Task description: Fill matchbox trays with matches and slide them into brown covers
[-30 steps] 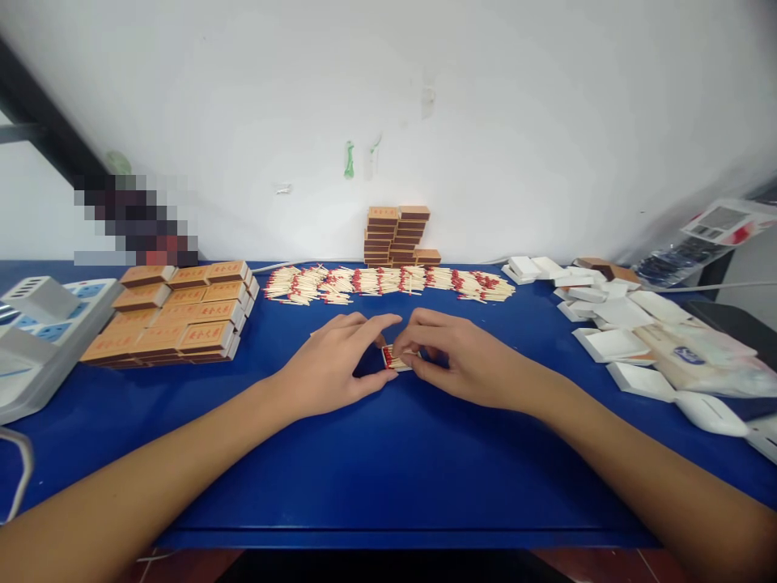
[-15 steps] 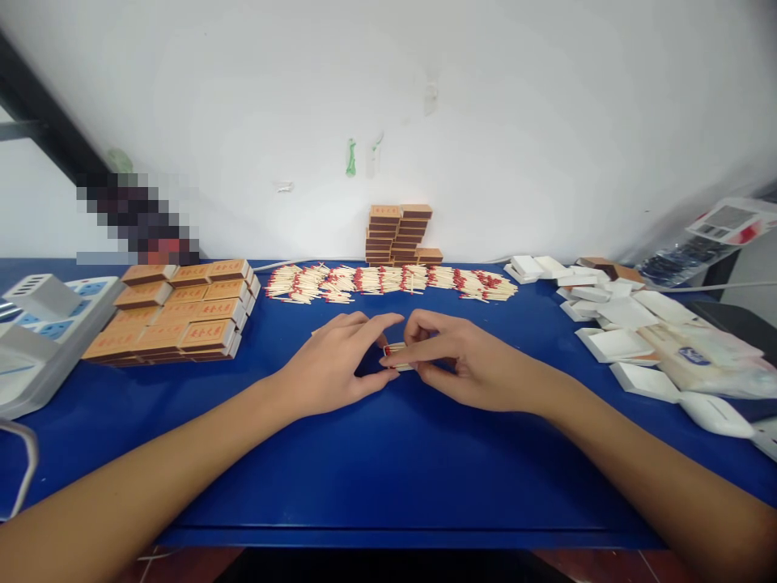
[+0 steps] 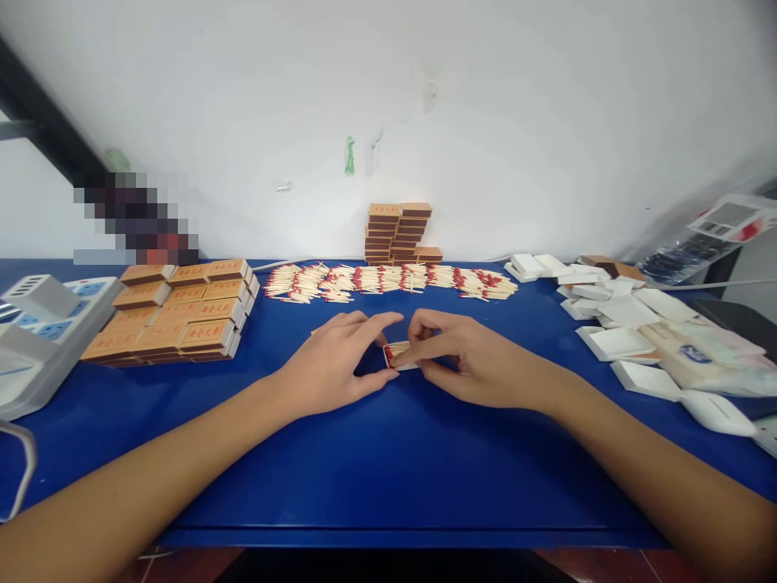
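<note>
A small white matchbox tray [image 3: 408, 366] lies on the blue table between my hands, filled with red-tipped matches [image 3: 399, 348]. My left hand [image 3: 333, 364] steadies the tray's left end, its thumb at the near side and its fingers at the far side. My right hand [image 3: 458, 352] is curled at the right end, thumb and fingers against the tray. Its index finger reaches over the matches and presses on them. A tan edge peeks out behind my left hand; what it belongs to is hidden.
Loose matches [image 3: 376, 280] lie in a long row behind my hands. Stacked matchboxes [image 3: 397, 235] stand against the wall, with more matchboxes [image 3: 182, 312] on the left beside a power strip [image 3: 91, 324]. White empty trays [image 3: 613, 340] and a plastic packet [image 3: 692, 356] are piled at right.
My right index finger has shifted slightly toward the near side of the tray, and more of the matches show. My left hand stays in place.
</note>
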`<action>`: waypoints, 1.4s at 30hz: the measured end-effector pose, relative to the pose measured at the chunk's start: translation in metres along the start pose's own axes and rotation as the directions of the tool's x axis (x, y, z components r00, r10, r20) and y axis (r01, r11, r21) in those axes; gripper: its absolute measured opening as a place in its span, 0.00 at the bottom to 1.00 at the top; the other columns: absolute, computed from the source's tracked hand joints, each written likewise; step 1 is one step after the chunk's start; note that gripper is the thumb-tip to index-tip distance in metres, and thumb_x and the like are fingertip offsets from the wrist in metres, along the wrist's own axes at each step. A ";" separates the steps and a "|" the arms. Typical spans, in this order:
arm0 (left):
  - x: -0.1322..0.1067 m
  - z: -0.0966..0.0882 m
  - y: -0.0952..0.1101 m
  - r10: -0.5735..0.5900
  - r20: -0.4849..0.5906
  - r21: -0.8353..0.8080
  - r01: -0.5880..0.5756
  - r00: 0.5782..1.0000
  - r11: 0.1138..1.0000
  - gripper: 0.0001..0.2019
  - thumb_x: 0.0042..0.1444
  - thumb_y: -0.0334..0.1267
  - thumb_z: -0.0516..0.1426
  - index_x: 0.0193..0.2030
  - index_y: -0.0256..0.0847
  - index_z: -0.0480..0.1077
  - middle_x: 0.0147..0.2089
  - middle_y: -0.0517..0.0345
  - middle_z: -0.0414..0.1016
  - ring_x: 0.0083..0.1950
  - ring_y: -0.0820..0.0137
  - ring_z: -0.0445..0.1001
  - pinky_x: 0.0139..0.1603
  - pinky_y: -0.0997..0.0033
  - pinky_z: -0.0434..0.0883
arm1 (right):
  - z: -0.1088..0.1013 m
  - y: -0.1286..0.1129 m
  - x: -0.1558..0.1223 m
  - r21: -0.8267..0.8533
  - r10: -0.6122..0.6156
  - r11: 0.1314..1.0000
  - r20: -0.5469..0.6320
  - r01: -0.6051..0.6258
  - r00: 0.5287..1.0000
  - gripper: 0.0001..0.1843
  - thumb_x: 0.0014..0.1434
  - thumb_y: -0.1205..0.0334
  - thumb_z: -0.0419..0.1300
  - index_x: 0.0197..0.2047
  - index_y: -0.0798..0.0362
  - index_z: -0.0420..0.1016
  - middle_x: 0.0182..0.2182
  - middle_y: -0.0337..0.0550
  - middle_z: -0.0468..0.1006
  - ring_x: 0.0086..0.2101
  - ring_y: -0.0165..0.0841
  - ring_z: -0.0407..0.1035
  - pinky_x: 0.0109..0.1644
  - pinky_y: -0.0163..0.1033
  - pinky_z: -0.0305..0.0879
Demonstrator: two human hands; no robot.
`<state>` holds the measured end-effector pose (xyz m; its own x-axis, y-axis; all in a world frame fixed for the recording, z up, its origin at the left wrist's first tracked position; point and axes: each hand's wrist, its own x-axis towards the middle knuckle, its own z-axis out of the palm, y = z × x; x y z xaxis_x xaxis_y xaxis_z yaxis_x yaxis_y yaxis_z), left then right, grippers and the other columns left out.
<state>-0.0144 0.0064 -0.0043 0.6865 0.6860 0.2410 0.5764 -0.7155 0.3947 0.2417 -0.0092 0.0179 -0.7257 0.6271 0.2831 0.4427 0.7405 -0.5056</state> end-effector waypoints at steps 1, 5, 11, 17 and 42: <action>0.000 0.000 0.000 0.003 0.000 -0.004 -0.003 1.000 1.000 0.33 0.67 0.46 0.66 0.74 0.49 0.60 0.56 0.53 0.81 0.61 0.54 0.76 0.68 0.44 0.70 | -0.001 0.001 0.000 -0.003 0.013 1.000 -0.011 -0.013 1.000 0.20 0.67 0.74 0.58 0.50 0.45 0.88 0.39 0.43 0.73 0.37 0.32 0.71 0.39 0.38 0.67; -0.001 0.000 0.000 0.007 -0.004 -0.010 -0.007 1.000 1.000 0.33 0.67 0.46 0.66 0.74 0.50 0.59 0.56 0.54 0.81 0.62 0.54 0.75 0.67 0.45 0.71 | -0.003 0.006 -0.002 -0.028 0.048 0.998 -0.042 -0.050 0.998 0.19 0.67 0.74 0.59 0.51 0.46 0.88 0.38 0.43 0.74 0.36 0.32 0.70 0.38 0.38 0.66; -0.001 0.000 0.000 0.009 -0.012 -0.010 -0.009 1.000 1.000 0.33 0.66 0.46 0.66 0.74 0.51 0.60 0.55 0.54 0.82 0.62 0.54 0.75 0.65 0.46 0.72 | -0.002 0.005 -0.001 -0.069 0.051 0.996 -0.018 -0.052 0.999 0.20 0.66 0.74 0.59 0.50 0.46 0.88 0.38 0.43 0.76 0.35 0.32 0.71 0.39 0.39 0.67; 0.000 0.000 -0.001 0.095 -0.036 0.016 -0.094 0.995 0.995 0.20 0.68 0.44 0.65 0.64 0.45 0.73 0.52 0.51 0.81 0.55 0.57 0.77 0.60 0.51 0.75 | -0.030 0.033 -0.008 -0.238 0.151 0.949 -0.242 -0.209 0.958 0.13 0.67 0.65 0.59 0.46 0.48 0.86 0.35 0.44 0.81 0.32 0.36 0.72 0.38 0.41 0.65; -0.003 0.000 -0.001 0.041 -0.023 0.015 -0.040 0.999 0.999 0.26 0.67 0.45 0.65 0.70 0.46 0.69 0.53 0.50 0.80 0.58 0.56 0.77 0.63 0.48 0.75 | -0.059 0.102 -0.028 -0.362 0.475 0.786 -0.167 -0.502 0.864 0.11 0.65 0.54 0.58 0.36 0.50 0.77 0.31 0.45 0.80 0.31 0.37 0.70 0.35 0.41 0.60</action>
<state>-0.0164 0.0050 -0.0053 0.6992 0.6591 0.2769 0.5549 -0.7445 0.3711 0.3384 0.0629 0.0071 -0.3287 0.9339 0.1408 0.9024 0.3546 -0.2447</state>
